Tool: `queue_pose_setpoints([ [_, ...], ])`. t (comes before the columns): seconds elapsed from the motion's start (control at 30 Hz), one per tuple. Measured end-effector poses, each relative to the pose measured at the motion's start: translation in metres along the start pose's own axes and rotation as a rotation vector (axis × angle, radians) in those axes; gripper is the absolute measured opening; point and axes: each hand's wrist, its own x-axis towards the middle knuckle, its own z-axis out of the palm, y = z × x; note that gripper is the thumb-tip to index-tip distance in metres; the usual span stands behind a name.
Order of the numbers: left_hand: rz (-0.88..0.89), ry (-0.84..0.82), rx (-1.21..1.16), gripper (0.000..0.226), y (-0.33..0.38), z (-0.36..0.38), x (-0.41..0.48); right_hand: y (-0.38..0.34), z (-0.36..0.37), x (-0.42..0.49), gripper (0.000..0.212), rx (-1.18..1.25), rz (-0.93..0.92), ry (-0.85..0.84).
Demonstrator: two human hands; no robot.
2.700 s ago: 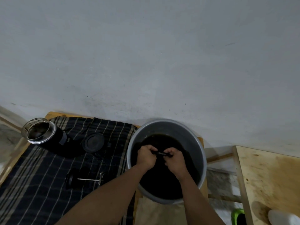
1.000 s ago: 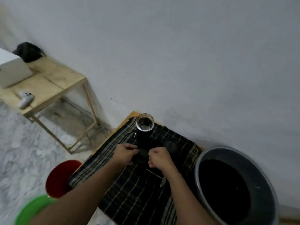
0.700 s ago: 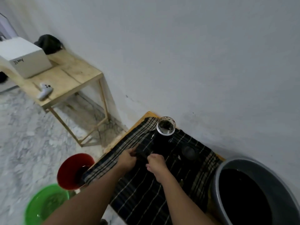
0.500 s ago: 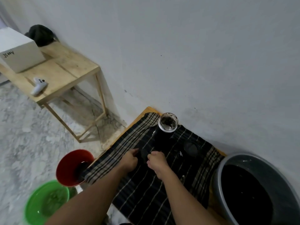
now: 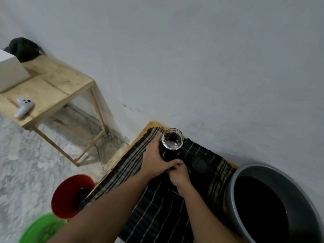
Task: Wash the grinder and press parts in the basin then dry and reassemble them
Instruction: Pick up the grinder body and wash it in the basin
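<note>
Grinder body (image 5: 168, 152) stands upright on the checked cloth (image 5: 157, 207), left of the basin (image 5: 232, 181). Left hand (image 5: 154, 158) grips its side. Right hand (image 5: 178, 174) fingers curl at its base; what they hold cannot be told.

Low wooden board (image 5: 153, 124) against the wall (image 5: 192, 58)
A dark checked cloth (image 5: 157, 207) covers most of it; the grey basin (image 5: 229, 190) seems to stand on its right end, beside the cloth.
</note>
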Motion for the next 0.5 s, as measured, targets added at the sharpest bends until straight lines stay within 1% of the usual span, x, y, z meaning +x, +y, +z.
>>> queue_pose_setpoints([
  [0.03, 0.011, 0.001, -0.047, 0.115, 0.007, 0.004, 0.005, -0.001, -0.003, 0.000, 0.033, -0.034, -0.038, -0.029],
  [0.1, -0.023, 0.027, -0.165, 0.094, 0.016, 0.010, 0.010, -0.002, -0.007, 0.002, 0.039, -0.066, -0.108, -0.087],
  [0.13, -0.039, 0.065, -0.191, 0.085, 0.018, 0.012, 0.011, -0.001, -0.009, 0.003, 0.045, -0.066, -0.136, -0.109],
  [0.2, -0.078, 0.138, -0.217, 0.074, 0.022, 0.008, 0.014, 0.000, -0.014, 0.005, 0.060, -0.052, -0.168, -0.143],
  [0.27, -0.125, 0.169, -0.281, 0.061, 0.026, -0.001, 0.016, -0.002, -0.016, 0.003, 0.073, -0.062, -0.182, -0.167],
  [0.37, -0.168, 0.174, -0.395, 0.042, 0.037, -0.018, 0.021, -0.008, -0.015, 0.001, 0.091, -0.118, -0.209, -0.158],
  [0.43, -0.184, 0.141, -0.445, 0.034, 0.045, -0.028, 0.023, -0.010, -0.010, 0.000, 0.091, -0.108, -0.232, -0.111],
  [0.5, -0.196, 0.083, -0.489, 0.029, 0.047, -0.039, 0.025, -0.011, -0.008, -0.001, 0.083, -0.125, -0.252, -0.108],
])
